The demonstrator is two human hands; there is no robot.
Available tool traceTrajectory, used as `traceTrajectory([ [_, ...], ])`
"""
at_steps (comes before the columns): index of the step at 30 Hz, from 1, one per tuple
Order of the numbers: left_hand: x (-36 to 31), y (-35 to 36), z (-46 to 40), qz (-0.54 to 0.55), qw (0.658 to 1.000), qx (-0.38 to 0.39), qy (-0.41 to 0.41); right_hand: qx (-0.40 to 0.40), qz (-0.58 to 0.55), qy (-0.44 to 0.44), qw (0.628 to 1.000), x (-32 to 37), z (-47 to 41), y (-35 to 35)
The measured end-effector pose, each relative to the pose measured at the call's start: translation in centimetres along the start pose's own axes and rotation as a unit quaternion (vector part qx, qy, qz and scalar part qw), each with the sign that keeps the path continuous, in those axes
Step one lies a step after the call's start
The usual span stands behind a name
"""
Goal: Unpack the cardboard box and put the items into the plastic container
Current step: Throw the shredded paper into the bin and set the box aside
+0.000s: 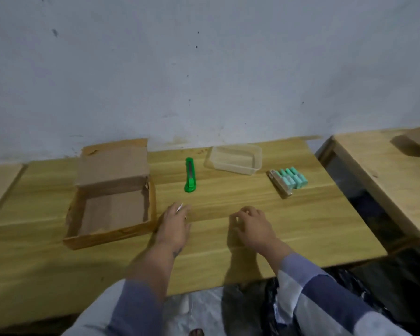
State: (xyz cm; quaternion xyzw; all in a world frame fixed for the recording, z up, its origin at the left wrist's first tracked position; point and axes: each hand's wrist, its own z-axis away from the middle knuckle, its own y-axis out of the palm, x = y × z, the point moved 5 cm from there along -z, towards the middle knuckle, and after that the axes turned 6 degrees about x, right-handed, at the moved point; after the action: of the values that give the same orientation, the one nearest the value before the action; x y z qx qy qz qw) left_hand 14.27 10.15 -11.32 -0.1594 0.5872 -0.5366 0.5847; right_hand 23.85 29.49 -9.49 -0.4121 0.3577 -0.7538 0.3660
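Note:
The cardboard box lies open on the left of the wooden table, its lid folded back, and nothing shows inside it. A clear plastic container stands at the back, with nothing visible in it. To its right lies a pack of teal-capped items on the table. My left hand rests beside the box's right wall with a small white sliver between its fingertips. My right hand rests on the table with curled fingers and holds nothing.
A green utility knife lies between the box and the container. The wooden table ends at a gap on the right, beyond which a second table stands. A wall runs behind both.

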Motion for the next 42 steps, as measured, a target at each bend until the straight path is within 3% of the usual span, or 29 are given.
traceTrajectory([
  [6,1.0,0.4,-1.4,-0.017,0.998,-0.051,0.035,-0.042,0.014,0.015,0.999,-1.0,0.0,1.5],
  [10,1.1,0.1,-2.1,0.03,0.995,-0.076,0.052,-0.071,0.001,0.015,0.997,0.4,-1.1,1.1],
  [15,1.4,-0.2,-2.6,0.059,0.995,-0.068,0.038,-0.091,-0.012,-0.013,0.996,3.0,-3.0,1.2],
  [24,1.4,-0.7,-2.1,0.035,0.995,-0.077,0.05,-0.131,-0.076,0.023,0.988,3.6,-3.7,1.6],
  [27,1.4,-0.6,-2.1,0.074,0.993,-0.086,0.041,-0.139,-0.075,0.027,0.987,3.7,-3.7,1.8],
  [36,-1.2,1.0,-1.7,0.129,0.99,-0.046,0.033,-0.129,-0.087,0.019,0.988,3.4,-3.6,1.8],
  [42,-0.5,1.2,-1.9,0.145,0.985,-0.009,0.088,-0.117,-0.105,-0.011,0.987,4.2,-3.7,2.0],
])
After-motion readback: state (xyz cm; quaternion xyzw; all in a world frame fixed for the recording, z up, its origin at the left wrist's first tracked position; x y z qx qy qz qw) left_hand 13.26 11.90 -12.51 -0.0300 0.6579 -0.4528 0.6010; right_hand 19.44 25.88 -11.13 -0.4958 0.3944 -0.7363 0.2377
